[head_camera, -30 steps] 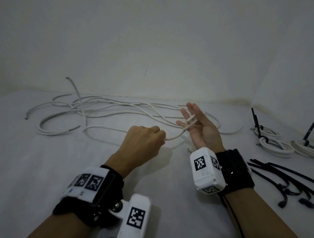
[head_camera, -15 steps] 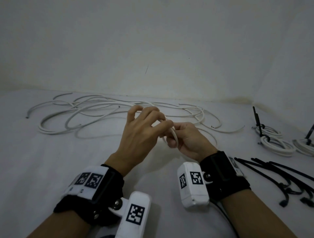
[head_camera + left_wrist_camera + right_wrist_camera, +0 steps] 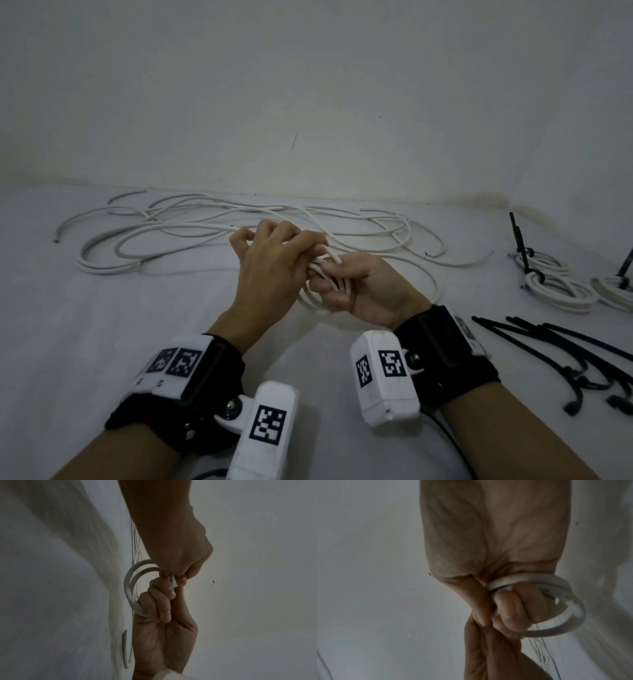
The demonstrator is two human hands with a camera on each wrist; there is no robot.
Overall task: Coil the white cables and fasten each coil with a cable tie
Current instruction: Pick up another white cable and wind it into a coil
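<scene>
Cable (image 3: 310, 297) is now forming 2 loops, both right hand (image 3: 368, 291) and left hand (image 3: 274, 274) gripping it; coiling is progressing.

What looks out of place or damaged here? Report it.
Nothing stands out. The loose white cables sprawl tangled but unbroken, both hands hold a small coil, and the spare cable ties lie together at the right.

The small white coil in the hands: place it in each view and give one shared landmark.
Head: the coil sits centre, between both hands.
Left wrist: coil left of centre, above the left hand.
Right wrist: coil at right, below the right hand.
Landmark: the meeting fingertips.
</scene>
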